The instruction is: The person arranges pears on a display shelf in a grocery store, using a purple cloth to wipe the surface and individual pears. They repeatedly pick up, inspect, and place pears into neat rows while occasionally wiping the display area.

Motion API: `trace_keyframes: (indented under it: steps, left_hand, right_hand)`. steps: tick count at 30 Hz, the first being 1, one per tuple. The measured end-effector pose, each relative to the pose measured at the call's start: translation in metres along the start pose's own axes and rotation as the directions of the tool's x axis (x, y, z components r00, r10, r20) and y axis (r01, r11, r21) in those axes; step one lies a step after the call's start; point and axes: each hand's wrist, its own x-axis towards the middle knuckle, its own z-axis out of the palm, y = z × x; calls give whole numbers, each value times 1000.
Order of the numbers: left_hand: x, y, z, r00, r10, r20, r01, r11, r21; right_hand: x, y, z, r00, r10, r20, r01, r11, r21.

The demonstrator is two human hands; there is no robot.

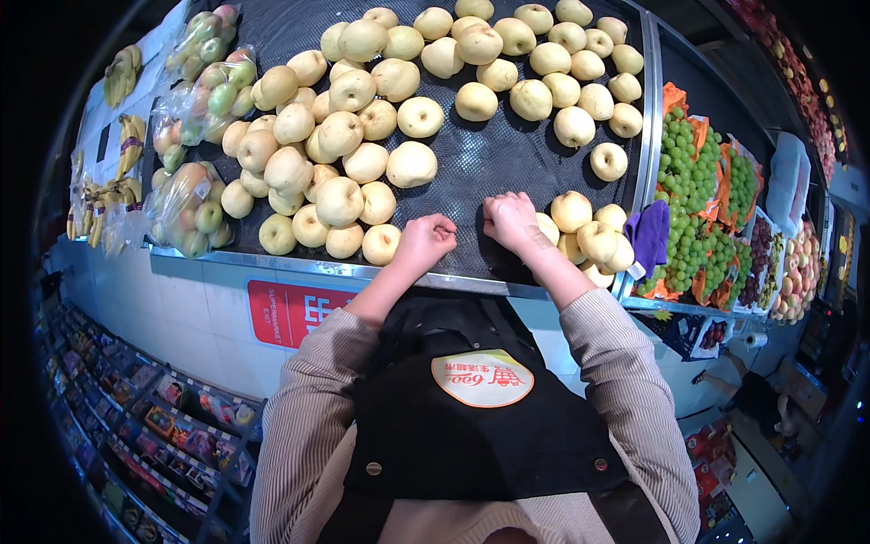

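Note:
My left hand [429, 238] is held over the near part of the display bin, fingers curled, with no item seen in it; a pale yellow pear [381, 244] lies just left of it. To its right, my right hand [506, 216] hangs over the black mesh liner [469, 170], its fingers folded in and their tips hidden. Many pale pears [340, 200] are heaped on the left of the bin. Others [561, 90] lie spread at the back right. A small pile of pears [597, 241] sits in the near right corner, close to my right forearm.
A metal rim [476, 283] edges the bin in front of me. Bagged apple-like fruit [194, 207] and bananas [130, 146] are at the left. A purple cloth [648, 234] lies over the right divider, beside green grapes [686, 160]. Stocked shelves [156, 435] stand lower left; a person [754, 401] is at lower right.

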Motion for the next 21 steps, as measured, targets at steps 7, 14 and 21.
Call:
trace_keyframes:
  steps: [7,14,21]
  left_hand:
    - [-3,-6,-14,945,-240,221,326,654,-683]
    - [-12,-6,-21,930,-280,237,333,373,-866]
    - [-4,-23,-17,950,-246,192,268,325,-907]
  right_hand:
    - [-28,-35,-9,988,-148,-54,156,958,242]
    - [-30,-48,29,960,-265,-94,273,959,74]
    - [-18,-51,30,992,-83,-100,103,971,214]
